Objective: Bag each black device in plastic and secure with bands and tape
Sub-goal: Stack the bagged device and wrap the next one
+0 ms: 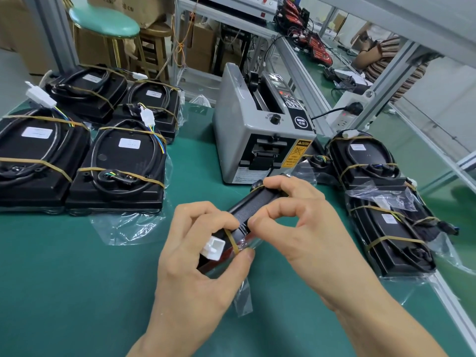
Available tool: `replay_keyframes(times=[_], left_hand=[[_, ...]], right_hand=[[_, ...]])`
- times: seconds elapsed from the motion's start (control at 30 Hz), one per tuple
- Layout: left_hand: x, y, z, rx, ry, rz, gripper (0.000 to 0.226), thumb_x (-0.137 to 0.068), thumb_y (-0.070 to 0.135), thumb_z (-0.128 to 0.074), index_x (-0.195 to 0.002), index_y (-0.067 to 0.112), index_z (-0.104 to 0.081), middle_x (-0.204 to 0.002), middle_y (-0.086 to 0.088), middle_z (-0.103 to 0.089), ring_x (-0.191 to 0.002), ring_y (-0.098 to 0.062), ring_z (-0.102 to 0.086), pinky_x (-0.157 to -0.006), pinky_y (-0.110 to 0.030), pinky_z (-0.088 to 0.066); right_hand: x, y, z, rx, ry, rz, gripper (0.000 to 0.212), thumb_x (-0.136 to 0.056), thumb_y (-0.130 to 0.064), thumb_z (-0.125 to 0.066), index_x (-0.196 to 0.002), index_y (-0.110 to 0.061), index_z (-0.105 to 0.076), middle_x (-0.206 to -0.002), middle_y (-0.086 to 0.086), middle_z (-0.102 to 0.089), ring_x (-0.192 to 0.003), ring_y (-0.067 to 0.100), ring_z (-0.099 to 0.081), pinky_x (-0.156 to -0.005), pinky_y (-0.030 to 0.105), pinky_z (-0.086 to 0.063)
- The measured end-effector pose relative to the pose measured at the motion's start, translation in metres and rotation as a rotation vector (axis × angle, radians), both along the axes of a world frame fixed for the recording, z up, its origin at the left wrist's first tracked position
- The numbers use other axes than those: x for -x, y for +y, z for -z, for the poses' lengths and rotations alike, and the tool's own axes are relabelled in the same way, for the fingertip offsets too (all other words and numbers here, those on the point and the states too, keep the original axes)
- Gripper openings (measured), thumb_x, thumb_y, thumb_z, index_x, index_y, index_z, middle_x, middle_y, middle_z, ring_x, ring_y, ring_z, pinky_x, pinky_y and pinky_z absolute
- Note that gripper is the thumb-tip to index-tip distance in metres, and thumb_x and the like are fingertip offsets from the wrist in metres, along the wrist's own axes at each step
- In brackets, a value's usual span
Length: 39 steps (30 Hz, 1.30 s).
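Gripping the bagged black device [247,212] mid-frame, left hand [198,256] and right hand [304,228] are both clamping its rigid edges; film looks slippery.

the black device [253,206] in my hands is matt, textured plastic under a glossy clear bag [242,302]; rubbery tan band [233,240]; smooth green mat [77,279]; painted grey metal tape dispenser [239,130]

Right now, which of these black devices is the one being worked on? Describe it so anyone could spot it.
Start at the grey tape dispenser mid-table. Just in front of it, the held device is lifted edge-up between the left hand and right hand. Unlike the neighbours lying flat, it is the only one off the green mat.
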<state>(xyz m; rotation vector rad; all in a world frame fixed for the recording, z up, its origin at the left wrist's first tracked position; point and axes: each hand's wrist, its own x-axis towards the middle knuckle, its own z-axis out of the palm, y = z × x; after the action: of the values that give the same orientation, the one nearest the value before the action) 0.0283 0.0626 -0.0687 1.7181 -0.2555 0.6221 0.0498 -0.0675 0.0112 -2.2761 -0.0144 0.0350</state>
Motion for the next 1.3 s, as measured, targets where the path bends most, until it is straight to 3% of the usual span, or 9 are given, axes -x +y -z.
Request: replay_keyframes(times=[0.33,0.47,0.6,0.77,0.93,1.07,1.17,1.23,1.3], left_hand=[[0.001,0.001,-0.001,0.009,0.016,0.023,0.021,-0.071,0.024,-0.071,-0.091,0.029,-0.068,-0.101,-0.002,-0.049,-0.087,-0.013,-0.059,-0.075,-0.015,-0.045],[0.002,0.001,-0.001,-0.024,-0.010,0.012,0.018,-0.073,0.022,-0.071,-0.089,0.027,-0.067,-0.098,-0.002,-0.048,-0.080,-0.014,-0.059,-0.070,-0.019,-0.046],[0.002,0.002,-0.002,-0.045,-0.032,-0.007,0.017,-0.072,0.023,-0.071,-0.088,0.028,-0.066,-0.098,0.002,-0.050,-0.080,-0.011,-0.059,-0.071,-0.016,-0.045],[0.002,0.009,-0.006,-0.106,-0.033,0.034,0.018,-0.071,0.029,-0.070,-0.089,0.029,-0.066,-0.097,0.007,-0.052,-0.078,-0.009,-0.060,-0.071,-0.014,-0.045],[-0.005,0.046,-0.013,-0.200,0.008,0.135,0.020,-0.071,0.034,-0.068,-0.090,0.032,-0.074,-0.096,0.003,-0.053,-0.085,-0.009,-0.058,-0.075,-0.015,-0.044],[-0.006,0.086,-0.020,-0.214,0.135,0.204,0.028,-0.066,0.041,-0.071,-0.094,0.038,-0.074,-0.099,0.002,-0.059,-0.092,-0.019,-0.060,-0.075,-0.031,-0.047],[-0.009,0.093,-0.034,-0.445,0.172,0.145,0.031,-0.063,0.048,-0.066,-0.094,0.042,-0.068,-0.102,0.009,-0.060,-0.094,-0.015,-0.061,-0.083,-0.036,-0.048],[-0.013,0.074,-0.050,-0.702,0.052,0.024,0.033,-0.061,0.054,-0.064,-0.089,0.038,-0.066,-0.103,0.012,-0.060,-0.096,-0.016,-0.059,-0.088,-0.049,-0.045],[-0.016,0.044,-0.061,-0.896,-0.033,0.002,0.040,-0.064,0.058,-0.058,-0.092,0.030,-0.068,-0.103,0.006,-0.062,-0.096,-0.018,-0.056,-0.091,-0.044,-0.040]], right_hand=[[0.004,0.000,0.000,0.075,-0.039,-0.005,0.012,-0.071,-0.026,-0.071,-0.060,-0.025,-0.071,-0.117,-0.037,-0.048,-0.131,-0.010,-0.026,-0.113,0.030,-0.018],[-0.002,-0.007,-0.001,-0.011,-0.064,0.044,0.022,-0.066,-0.021,-0.078,-0.077,-0.031,-0.061,-0.108,-0.026,-0.054,-0.109,-0.012,-0.044,-0.091,0.009,-0.031],[-0.002,-0.005,0.006,-0.009,-0.086,0.023,0.037,-0.064,-0.045,-0.078,-0.091,-0.037,-0.054,-0.104,-0.025,-0.053,-0.109,-0.008,-0.043,-0.094,0.022,-0.032],[-0.007,-0.013,0.018,-0.085,-0.275,0.145,0.018,-0.083,-0.026,-0.065,-0.090,-0.039,-0.056,-0.100,-0.024,-0.057,-0.107,0.002,-0.049,-0.106,0.041,-0.032],[-0.014,-0.041,0.020,-0.102,-0.159,-0.132,0.052,-0.073,-0.043,-0.070,-0.121,-0.045,-0.050,-0.137,-0.024,-0.043,-0.131,-0.007,-0.035,-0.114,0.026,-0.024],[-0.020,-0.060,0.030,-0.127,-0.042,-0.240,0.043,-0.078,-0.016,-0.079,-0.117,-0.026,-0.063,-0.112,-0.013,-0.067,-0.107,0.002,-0.060,-0.098,0.026,-0.045],[-0.018,-0.055,0.041,-0.232,-0.130,-0.190,0.025,-0.081,-0.007,-0.075,-0.095,-0.026,-0.070,-0.089,-0.015,-0.071,-0.083,0.002,-0.064,-0.083,0.016,-0.047],[-0.020,-0.057,0.045,-0.268,-0.137,-0.183,0.021,-0.080,-0.013,-0.077,-0.093,-0.029,-0.071,-0.091,-0.015,-0.072,-0.088,0.001,-0.064,-0.086,0.015,-0.045],[-0.020,-0.056,0.045,-0.300,-0.146,-0.186,0.016,-0.080,-0.019,-0.077,-0.094,-0.024,-0.072,-0.096,-0.012,-0.071,-0.097,0.003,-0.063,-0.090,0.014,-0.042]])
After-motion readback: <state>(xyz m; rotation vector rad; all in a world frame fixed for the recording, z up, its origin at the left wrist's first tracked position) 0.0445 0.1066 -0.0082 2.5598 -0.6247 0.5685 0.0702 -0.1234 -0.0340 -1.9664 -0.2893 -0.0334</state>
